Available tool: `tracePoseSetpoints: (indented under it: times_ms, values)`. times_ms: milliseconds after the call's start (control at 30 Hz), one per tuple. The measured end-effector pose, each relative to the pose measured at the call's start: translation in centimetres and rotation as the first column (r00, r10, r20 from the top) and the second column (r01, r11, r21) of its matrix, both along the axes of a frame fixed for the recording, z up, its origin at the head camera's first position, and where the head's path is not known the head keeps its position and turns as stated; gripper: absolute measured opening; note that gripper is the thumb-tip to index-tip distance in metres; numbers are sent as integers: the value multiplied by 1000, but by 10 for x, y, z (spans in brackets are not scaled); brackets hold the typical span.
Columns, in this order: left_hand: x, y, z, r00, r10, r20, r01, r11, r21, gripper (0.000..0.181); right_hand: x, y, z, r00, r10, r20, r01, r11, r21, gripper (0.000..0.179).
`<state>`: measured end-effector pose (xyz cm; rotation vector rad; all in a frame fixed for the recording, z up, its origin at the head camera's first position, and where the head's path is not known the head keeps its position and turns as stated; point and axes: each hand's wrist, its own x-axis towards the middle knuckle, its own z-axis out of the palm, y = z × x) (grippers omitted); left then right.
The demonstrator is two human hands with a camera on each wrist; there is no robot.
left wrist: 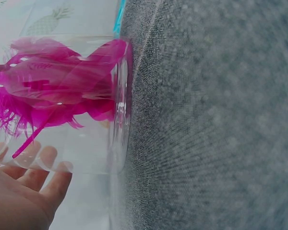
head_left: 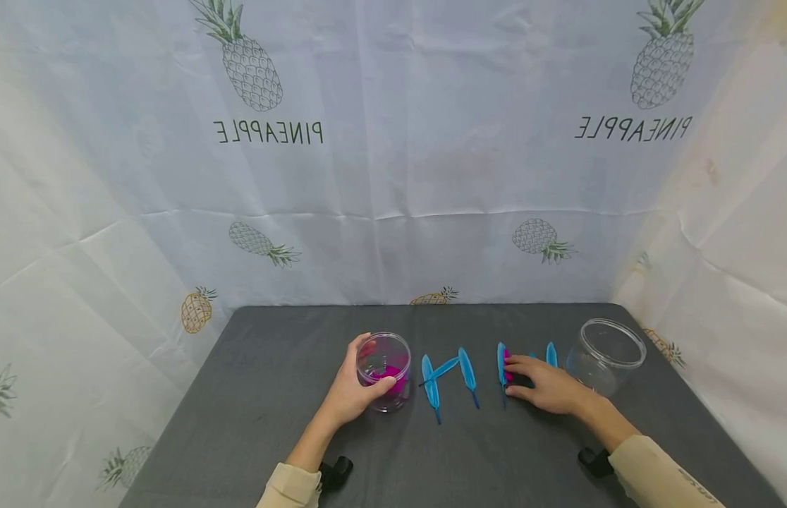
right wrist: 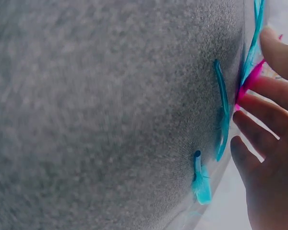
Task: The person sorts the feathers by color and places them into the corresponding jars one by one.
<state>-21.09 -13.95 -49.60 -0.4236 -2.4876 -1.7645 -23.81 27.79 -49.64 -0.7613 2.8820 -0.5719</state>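
My left hand (head_left: 358, 384) grips a clear jar (head_left: 383, 406) with magenta feathers (left wrist: 57, 81) inside, standing on the dark table. The thumb lies on the near side of the jar and the other fingers behind it. My right hand (head_left: 546, 384) is low over the table, its fingers nearly straight and the thumb spread apart. Its fingertips touch a magenta feather (right wrist: 252, 81) that lies right beside a blue feather (head_left: 501, 363). Other blue feathers (right wrist: 223, 120) lie to the left and right of this hand, some partly hidden by it in the head view.
A second clear jar (head_left: 612, 342) stands open at the right, just beyond my right hand. Between the hands, two upright blue feathers (head_left: 467, 368) and a slanted one (head_left: 444, 367) lie flat. A pineapple-print curtain (head_left: 393, 261) hangs behind the table (head_left: 292, 346).
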Motion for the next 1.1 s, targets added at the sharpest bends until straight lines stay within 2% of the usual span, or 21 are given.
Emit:
tracePoseSetpoints:
  times_ms: [167, 400, 733, 1100]
  values:
    - [1, 0, 1, 1000, -2, 1, 2, 1000, 0, 90, 1, -3, -2, 998, -40, -40, 39, 999, -15, 61]
    - [2, 0, 1, 1000, 1, 1, -1, 1000, -5, 90, 0, -9, -5, 992, -65, -106, 62, 998, -31, 51]
    - [1, 0, 1, 1000, -2, -8, 2, 1000, 5, 90, -2, -13, -5, 977, -84, -195, 77, 996, -43, 21]
    - [3, 1, 2, 1000, 4, 5, -4, 1000, 9, 89, -2, -16, -9, 961, -106, -255, 94, 994, -59, 17]
